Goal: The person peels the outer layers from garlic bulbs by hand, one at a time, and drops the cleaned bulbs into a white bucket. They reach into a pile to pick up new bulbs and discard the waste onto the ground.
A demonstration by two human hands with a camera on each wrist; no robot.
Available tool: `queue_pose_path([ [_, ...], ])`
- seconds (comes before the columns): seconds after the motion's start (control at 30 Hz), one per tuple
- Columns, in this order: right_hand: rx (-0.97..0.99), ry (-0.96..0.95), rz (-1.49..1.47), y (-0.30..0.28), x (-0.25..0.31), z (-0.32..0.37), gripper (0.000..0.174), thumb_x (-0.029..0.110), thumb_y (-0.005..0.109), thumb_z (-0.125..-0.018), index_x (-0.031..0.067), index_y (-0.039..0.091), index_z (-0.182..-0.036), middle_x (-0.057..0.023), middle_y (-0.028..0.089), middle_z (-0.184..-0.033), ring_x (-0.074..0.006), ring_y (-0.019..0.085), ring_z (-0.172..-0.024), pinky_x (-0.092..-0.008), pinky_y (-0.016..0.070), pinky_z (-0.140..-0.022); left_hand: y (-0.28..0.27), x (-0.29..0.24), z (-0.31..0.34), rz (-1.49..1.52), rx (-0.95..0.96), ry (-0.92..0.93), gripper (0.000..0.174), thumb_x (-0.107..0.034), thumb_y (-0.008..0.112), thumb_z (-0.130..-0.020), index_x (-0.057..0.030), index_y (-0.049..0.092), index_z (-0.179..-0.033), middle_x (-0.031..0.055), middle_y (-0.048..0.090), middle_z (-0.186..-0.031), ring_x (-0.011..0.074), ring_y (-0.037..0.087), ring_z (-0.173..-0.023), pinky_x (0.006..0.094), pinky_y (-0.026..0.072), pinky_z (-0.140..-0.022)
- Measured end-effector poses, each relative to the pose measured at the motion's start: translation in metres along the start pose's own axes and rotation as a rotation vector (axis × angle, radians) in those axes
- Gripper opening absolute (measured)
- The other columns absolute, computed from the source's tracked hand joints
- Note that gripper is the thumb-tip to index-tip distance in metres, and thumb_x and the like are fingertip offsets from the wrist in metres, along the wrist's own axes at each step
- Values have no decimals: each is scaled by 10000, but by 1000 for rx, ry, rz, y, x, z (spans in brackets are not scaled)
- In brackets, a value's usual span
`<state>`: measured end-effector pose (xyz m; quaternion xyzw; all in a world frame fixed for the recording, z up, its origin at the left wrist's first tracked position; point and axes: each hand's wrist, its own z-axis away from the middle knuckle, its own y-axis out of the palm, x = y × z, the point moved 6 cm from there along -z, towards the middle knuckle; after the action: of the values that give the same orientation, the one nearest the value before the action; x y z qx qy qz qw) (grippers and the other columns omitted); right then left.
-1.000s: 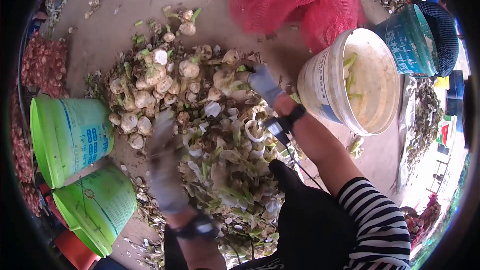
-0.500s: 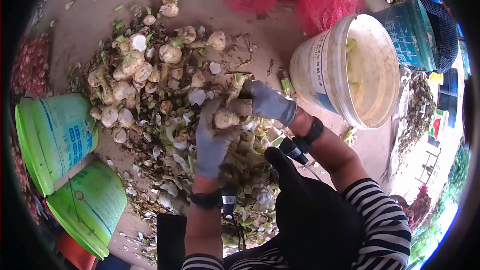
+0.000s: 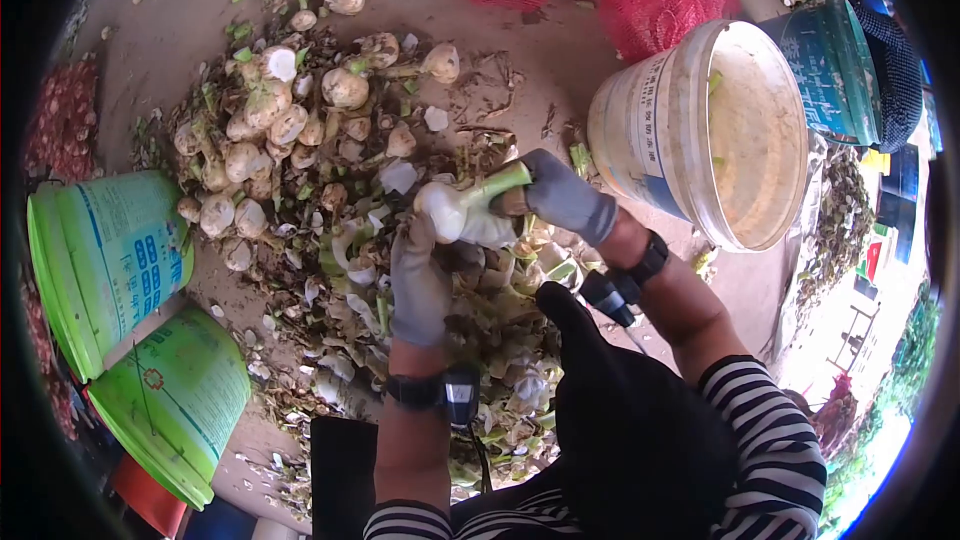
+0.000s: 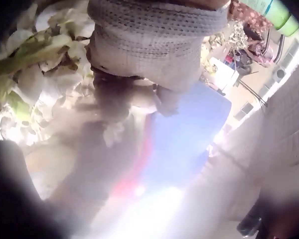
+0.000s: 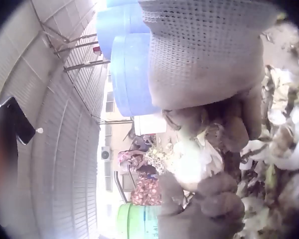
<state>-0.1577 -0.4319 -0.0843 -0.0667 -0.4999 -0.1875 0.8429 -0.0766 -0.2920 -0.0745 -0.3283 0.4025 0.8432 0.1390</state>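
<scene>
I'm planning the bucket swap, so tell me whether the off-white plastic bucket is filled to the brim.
No, the off-white bucket shows mostly bare inner wall, with only a little green stem inside.

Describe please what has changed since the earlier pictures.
The right hand has drawn a garlic bulb toward the body; the left hand has moved right and grips it too. The bulb, brown with dirt before, now shows white. The white bucket and two green buckets stayed put.

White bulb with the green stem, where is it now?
Head view, near mid-frame: the white bulb is held between the left hand and the right hand, its green stem at the right hand's fingers.
</scene>
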Motion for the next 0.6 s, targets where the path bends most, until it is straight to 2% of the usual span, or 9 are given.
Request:
queue_pose_path([
  [0.07,136,-17,23,-2,2,5,210,123,683,-703,-11,679,-865,-90,657,-700,-105,577,-632,-272,455,-612,-5,-6,-1,-197,-190,-130,321,-318,530,-906,-28,602,-1023,50,638,-836,145,614,-763,230,465,-593],
  [0.13,200,64,-17,2,-4,13,242,126,699,-699,-21,672,-889,-66,663,-733,-90,569,-661,-261,454,-626,-25,-3,-6,-482,-281,59,300,-251,522,-906,9,608,-1028,119,629,-923,202,614,-835,280,484,-696],
  [0.2,120,-63,-20,2,-10,14,249,125,701,-710,-22,671,-908,-44,664,-765,-83,564,-691,-256,455,-642,-5,-34,-2,-997,-242,518,324,-213,491,-925,45,564,-1107,127,599,-1014,215,567,-927,306,435,-848],
  [0.33,145,60,-23,17,-27,7,288,125,698,-716,-16,654,-963,-54,664,-812,-88,562,-711,-260,456,-654,12,-22,12,-1080,-114,560,268,-98,534,-847,31,586,-1076,175,569,-1071,277,569,-979,336,462,-840],
  [0.37,154,93,111,19,-30,9,292,137,686,-732,-15,646,-978,-55,661,-810,-93,566,-733,-261,460,-667,-19,6,4,-844,-84,257,256,-173,558,-873,-1,583,-1062,143,594,-1004,237,589,-912,314,482,-801],
  [0.4,158,83,115,16,-27,7,292,137,686,-732,-15,646,-978,-55,661,-810,-93,566,-733,-261,460,-667,-23,-1,1,-847,-88,267,256,-173,558,-873,-1,583,-1062,143,594,-1004,237,589,-912,314,482,-801],
  [0.47,393,-150,49,23,-14,18,304,157,676,-751,-14,637,-998,-54,659,-813,-99,565,-738,-266,459,-661,-43,11,-4,157,-214,-37,294,-241,558,-902,3,558,-1065,85,614,-922,189,589,-832,309,470,-769],
  [0.53,467,-262,-157,22,-7,26,303,182,675,-762,0,632,-1002,-53,657,-815,-100,566,-727,-278,461,-643,-56,-5,-7,208,-307,96,325,-276,529,-920,13,540,-1069,111,617,-945,203,599,-895,331,486,-774],
  [0.6,360,-92,130,24,-14,22,295,201,666,-773,27,630,-1008,-54,655,-817,-100,573,-726,-292,465,-632,-50,-14,-3,188,-188,86,298,-232,540,-918,15,528,-1084,100,608,-985,201,586,-953,324,478,-835],
])
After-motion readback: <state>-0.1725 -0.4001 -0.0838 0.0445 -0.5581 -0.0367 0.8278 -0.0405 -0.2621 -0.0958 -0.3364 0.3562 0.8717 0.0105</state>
